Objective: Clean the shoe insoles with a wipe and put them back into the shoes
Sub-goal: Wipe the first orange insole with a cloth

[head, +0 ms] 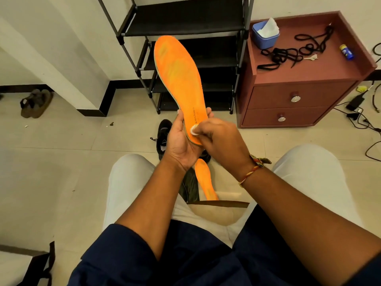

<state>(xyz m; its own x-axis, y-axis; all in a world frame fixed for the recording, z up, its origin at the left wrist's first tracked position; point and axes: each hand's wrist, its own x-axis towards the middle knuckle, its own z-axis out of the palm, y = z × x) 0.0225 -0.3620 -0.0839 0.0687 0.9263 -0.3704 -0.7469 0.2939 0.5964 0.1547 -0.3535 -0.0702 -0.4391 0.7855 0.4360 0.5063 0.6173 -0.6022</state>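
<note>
Home interior, entry corner: tiled floor, black shoe rack, maroon two-drawer cabinet, sandals by the wall.

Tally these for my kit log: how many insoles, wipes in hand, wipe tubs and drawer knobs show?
Insoles: 2 (held insole, lower insole)
Wipes in hand: 1 (wipe)
Tubs: 1 (tub)
Knobs: 2 (upper knob, lower knob)
Total: 6
</note>
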